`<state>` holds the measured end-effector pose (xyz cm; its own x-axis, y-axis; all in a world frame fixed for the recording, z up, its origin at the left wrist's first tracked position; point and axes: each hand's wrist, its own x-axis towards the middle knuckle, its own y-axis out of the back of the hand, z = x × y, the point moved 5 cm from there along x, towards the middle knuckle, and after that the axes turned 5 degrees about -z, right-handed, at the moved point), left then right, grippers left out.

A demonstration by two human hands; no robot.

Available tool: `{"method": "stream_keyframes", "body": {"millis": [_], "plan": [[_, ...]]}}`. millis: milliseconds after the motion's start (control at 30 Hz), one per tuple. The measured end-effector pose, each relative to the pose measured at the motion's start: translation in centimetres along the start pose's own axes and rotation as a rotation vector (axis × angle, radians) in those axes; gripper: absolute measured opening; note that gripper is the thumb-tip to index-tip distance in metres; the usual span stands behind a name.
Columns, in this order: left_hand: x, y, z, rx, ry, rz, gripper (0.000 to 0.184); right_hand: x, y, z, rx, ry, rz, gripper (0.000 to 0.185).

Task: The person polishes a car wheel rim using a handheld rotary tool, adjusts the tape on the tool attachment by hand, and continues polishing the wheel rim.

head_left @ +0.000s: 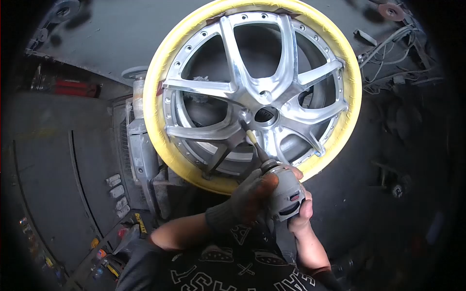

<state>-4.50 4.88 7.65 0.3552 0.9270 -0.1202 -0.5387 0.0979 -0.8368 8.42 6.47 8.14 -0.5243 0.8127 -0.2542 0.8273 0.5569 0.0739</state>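
A silver multi-spoke car wheel rim (233, 72) fills the upper middle, its outer lip wrapped in yellow masking tape (154, 97). In front of its hub is a grey die grinder (286, 191), its slim shaft and dark tip (243, 124) pointing up to a lug hole left of the centre bore. My left hand (250, 196), in a grey glove with orange-stained fingers, is closed around the grinder's front part. My right hand (302, 216) grips the body from the right and below; most of its fingers are hidden behind the tool.
Left of the wheel stands a grey power tool (143, 150) with a disc on top. Loose cables (393, 48) hang at the upper right, near a small reddish disc (390, 11). Small bottles and tools lie along the lower left, by a yellow-and-black DeWalt label (141, 223).
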Motion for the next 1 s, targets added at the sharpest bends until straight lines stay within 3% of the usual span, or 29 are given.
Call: {"method": "stream_keyframes", "body": {"millis": [100,367,433,633,700,800,900,967,1000], "plan": [[0.2,0.0,0.2,0.007,-0.016,0.016,0.087,0.4,-0.1,0.5,0.158,-0.057,-0.005,0.109],[-2.6,1.0,-0.8,-0.043,-0.011,0.026,0.091,-0.3,-2.2,-1.6,-0.055,0.057,-0.11,0.093],[-4.1,0.4,0.3,-0.249,-0.094,0.0,0.072,-0.5,-3.6,-2.6,-0.095,0.06,-0.127,0.094],[-5.9,0.8,3.9,-0.263,0.0,-0.116,0.081,-1.9,-6.3,-3.4,0.003,-0.143,0.0,0.108],[-5.0,0.4,3.7,-0.329,0.062,-0.192,0.07,-2.6,-6.2,-3.4,0.114,-0.141,0.122,0.108],[-3.5,0.2,2.5,-0.392,0.077,-0.132,0.058,-2.6,-5.1,-3.9,-0.117,-0.169,0.2,0.118],[-1.8,-0.1,2.0,-0.476,0.097,-0.102,0.051,-2.5,-3.6,-3.1,-0.133,-0.175,0.261,0.117],[-1.1,0.2,1.2,-0.472,0.131,0.026,0.045,-2.4,-2.7,-2.6,-0.132,-0.195,0.266,0.116],[-0.7,-0.1,1.3,-0.552,0.147,-0.025,0.038,-2.2,-2.3,-2.3,-0.126,-0.203,0.268,0.116]]}}
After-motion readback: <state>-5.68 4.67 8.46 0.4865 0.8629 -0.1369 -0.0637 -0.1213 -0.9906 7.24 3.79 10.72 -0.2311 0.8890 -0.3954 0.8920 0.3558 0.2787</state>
